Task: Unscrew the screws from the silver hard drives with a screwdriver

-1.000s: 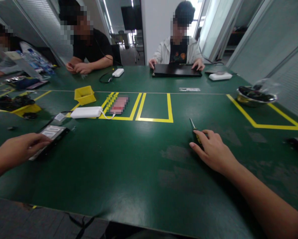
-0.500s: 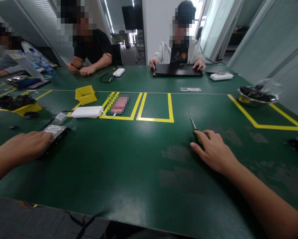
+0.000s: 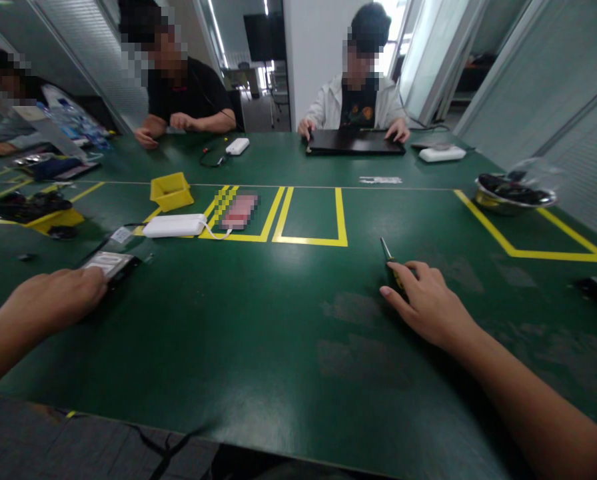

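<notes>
My left hand [image 3: 53,300] lies on top of a flat silver-and-black hard drive [image 3: 112,263] at the left of the green table, fingers curved over it and hiding most of it. My right hand [image 3: 428,303] rests on the table at centre right. Its fingers curl over the yellow-and-black handle of a screwdriver [image 3: 389,257], the thumb sticks out to the left, and the metal shaft points away from me.
A white power bank [image 3: 173,225] with a cable, a yellow bin [image 3: 171,190] and yellow tape boxes [image 3: 311,217] lie ahead. A metal bowl [image 3: 516,193] of dark parts sits far right. Three people sit along the far and left edges, one at a black laptop [image 3: 353,142].
My left hand has slid forward over the hard drive and covers more of it. My right hand has stayed on the screwdriver.
</notes>
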`<state>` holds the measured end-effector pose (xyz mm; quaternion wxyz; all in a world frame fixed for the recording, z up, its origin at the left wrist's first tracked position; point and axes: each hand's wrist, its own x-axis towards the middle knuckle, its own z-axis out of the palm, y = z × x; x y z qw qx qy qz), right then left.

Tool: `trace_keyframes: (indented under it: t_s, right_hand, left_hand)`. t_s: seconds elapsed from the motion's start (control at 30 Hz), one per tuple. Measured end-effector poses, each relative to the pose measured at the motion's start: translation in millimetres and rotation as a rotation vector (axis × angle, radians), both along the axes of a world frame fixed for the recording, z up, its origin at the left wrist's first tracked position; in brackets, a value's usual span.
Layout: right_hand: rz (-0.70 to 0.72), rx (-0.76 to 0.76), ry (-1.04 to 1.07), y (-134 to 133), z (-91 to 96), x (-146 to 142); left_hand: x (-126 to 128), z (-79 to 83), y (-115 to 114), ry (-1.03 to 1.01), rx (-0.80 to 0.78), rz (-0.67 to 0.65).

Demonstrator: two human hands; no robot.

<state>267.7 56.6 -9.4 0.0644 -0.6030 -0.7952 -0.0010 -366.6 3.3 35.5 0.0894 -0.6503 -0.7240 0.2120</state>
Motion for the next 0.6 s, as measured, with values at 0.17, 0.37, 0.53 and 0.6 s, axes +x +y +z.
trace_keyframes:
  t_s: [0.17,0.37,0.53,0.6]
  right_hand:
    - [0.008,0.012,-0.006,0.2,-0.4,-0.4]
    - [0.013,0.012,0.001,0.7,-0.5,-0.7]
    - [0.023,0.025,0.002,1.1,-0.2,-0.6]
    - [0.026,0.028,0.002,1.2,-0.3,-0.5]
  left_hand:
    - [14.2,-0.5,-3.9,0.035,-0.044,0.120]
    - [1.1,-0.1,3.9,-0.079,-0.054,0.230]
    - [-26.2,-0.9,3.8,-0.262,0.014,0.185]
    - [-34.8,-1.1,2.1,-0.264,0.039,0.156]
